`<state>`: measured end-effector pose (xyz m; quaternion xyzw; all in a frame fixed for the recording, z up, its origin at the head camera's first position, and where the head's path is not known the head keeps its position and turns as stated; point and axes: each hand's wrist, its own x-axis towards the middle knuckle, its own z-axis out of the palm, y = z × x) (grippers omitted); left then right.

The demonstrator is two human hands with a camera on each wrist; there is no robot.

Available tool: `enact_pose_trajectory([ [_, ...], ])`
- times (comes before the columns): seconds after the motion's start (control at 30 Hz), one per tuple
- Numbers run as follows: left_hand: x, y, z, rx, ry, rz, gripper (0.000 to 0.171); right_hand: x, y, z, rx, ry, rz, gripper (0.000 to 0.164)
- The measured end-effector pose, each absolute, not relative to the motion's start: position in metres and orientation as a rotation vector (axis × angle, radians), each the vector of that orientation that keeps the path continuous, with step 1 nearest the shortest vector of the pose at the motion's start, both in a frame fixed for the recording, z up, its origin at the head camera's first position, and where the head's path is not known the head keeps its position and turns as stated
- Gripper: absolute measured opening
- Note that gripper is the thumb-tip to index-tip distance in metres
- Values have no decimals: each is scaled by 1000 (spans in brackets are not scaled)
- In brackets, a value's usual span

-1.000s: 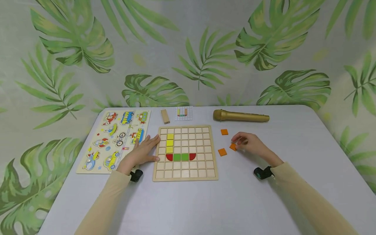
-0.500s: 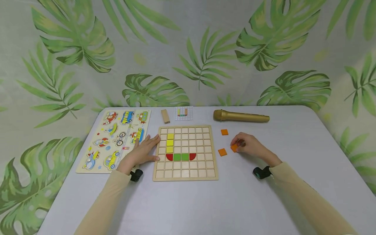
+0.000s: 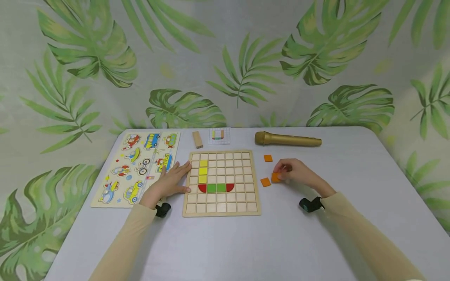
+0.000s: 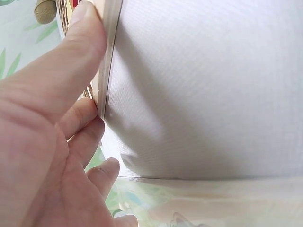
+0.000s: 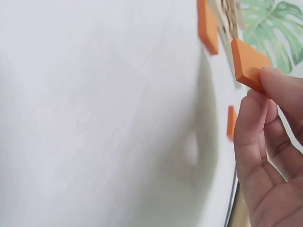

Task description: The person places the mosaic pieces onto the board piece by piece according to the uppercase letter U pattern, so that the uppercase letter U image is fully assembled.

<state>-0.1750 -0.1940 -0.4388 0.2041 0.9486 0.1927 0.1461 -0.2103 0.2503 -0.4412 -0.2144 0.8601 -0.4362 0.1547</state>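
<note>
Between thumb and fingers my right hand [image 3: 297, 173] pinches an orange square tile [image 5: 250, 64], raised off the white cloth in the right wrist view. Two more orange tiles lie close by, one farther back [image 3: 268, 158] and one nearer the board [image 3: 265, 182]. My left hand [image 3: 170, 183] rests with spread fingers against the left edge of the wooden grid board [image 3: 222, 214]; its thumb and fingertips touch the rim in the left wrist view. On the grid are a column of yellow squares [image 3: 203, 171] and, below it, green squares [image 3: 216, 188] between two red rounded-corner pieces [image 3: 230, 188].
Behind the board lie a small wooden block [image 3: 197, 139] and a pattern card [image 3: 219, 136] with a coloured grid design. A gold microphone [image 3: 288, 139] lies at the back right. A vehicle picture puzzle [image 3: 119, 187] sits at the left, partly beneath my left forearm.
My right hand has picked the orange tile up off the table and now carries it slightly left, towards the board. The left hand has stayed at the board's edge.
</note>
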Motion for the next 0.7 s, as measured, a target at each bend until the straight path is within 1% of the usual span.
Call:
enact_pose_trajectory([
  [0.1,-175,-194,-440,587,2731,549,85,-212,240,-440,-601,2413,-1350,11],
  [0.23,-176,-194,-442,591,2730,544,86,-214,222,-437,-608,2366,-1412,12],
  [0.5,-177,-195,-444,586,2730,537,86,-219,178,-436,-718,2390,-1356,11],
  [0.7,-177,-196,-443,579,2727,543,87,-222,147,-440,-730,2393,-1312,11],
])
